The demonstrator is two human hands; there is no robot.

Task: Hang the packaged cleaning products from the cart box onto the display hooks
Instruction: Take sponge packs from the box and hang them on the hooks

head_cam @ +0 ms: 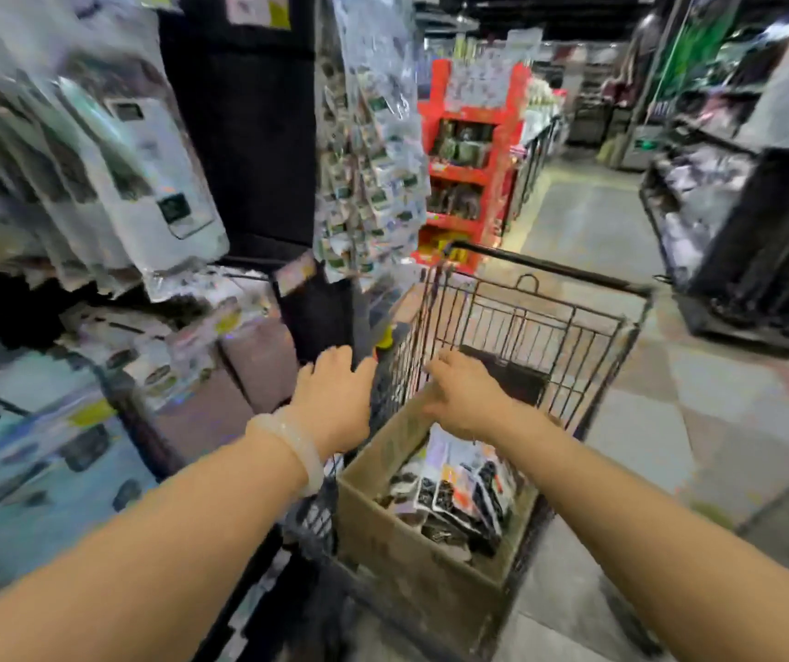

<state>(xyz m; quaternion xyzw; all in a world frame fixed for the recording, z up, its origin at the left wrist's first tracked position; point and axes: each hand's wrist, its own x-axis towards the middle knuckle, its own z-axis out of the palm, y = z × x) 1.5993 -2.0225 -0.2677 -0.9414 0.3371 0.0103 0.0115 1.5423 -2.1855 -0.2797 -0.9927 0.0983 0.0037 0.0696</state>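
Both hands reach over the cart, empty

The black wire shopping cart (517, 327) carries a brown cardboard box (411, 532) of flat packaged cleaning products (454, 489); left hand (330, 398) and right hand (466, 398) hover open. Blur suggests haste, so a grab could snag the wire.

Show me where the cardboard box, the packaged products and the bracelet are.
cardboard box (411, 547), head view, front wall.
packaged products (459, 489), head view, middle of the pile.
bracelet (294, 444), head view, band on the left wrist.
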